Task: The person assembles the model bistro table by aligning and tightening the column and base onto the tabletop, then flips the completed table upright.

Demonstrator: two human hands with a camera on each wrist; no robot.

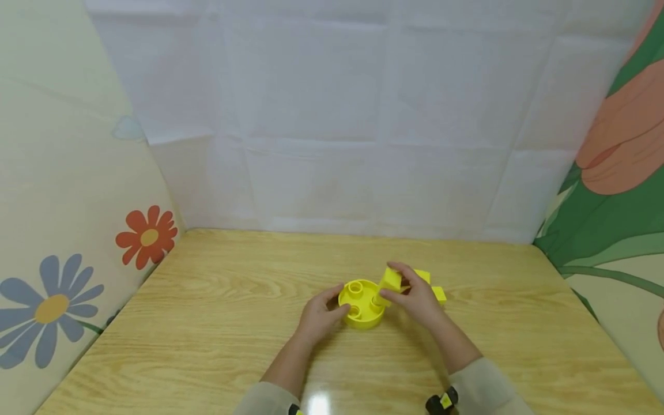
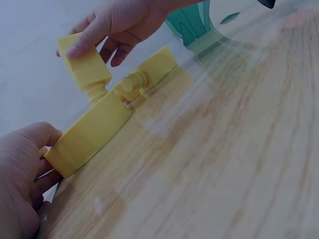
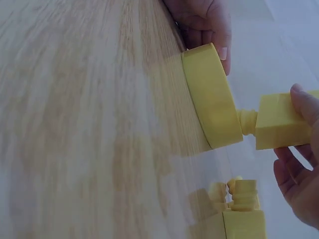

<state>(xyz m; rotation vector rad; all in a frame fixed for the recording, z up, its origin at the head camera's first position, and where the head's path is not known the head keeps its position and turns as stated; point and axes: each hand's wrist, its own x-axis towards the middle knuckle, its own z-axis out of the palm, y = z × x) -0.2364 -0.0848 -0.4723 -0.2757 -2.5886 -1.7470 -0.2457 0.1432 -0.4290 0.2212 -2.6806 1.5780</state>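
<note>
A round yellow plastic base [image 1: 363, 324] with raised ring sockets inside lies on the table. My left hand [image 1: 317, 316] grips its left rim, with the thumb at the near side and fingers round the far side. In my right hand [image 1: 419, 301] is a yellow block [image 1: 391, 280], pinched between thumb and fingers. The block's ridged peg [image 3: 247, 122] points down at the base's right-hand socket; how deep it sits is hidden by the rim in the wrist views. Behind the right hand lie two more yellow blocks, one farther [image 1: 423, 275] and one nearer [image 1: 438, 294].
The wooden table [image 1: 207, 323] reaches back to a white cloth [image 1: 311, 115]. Flower-printed cloths hang at the left [image 1: 62, 190] and right [image 1: 617, 230]. In the left wrist view, a ridged peg [image 2: 133, 81] sticks out from one lying block.
</note>
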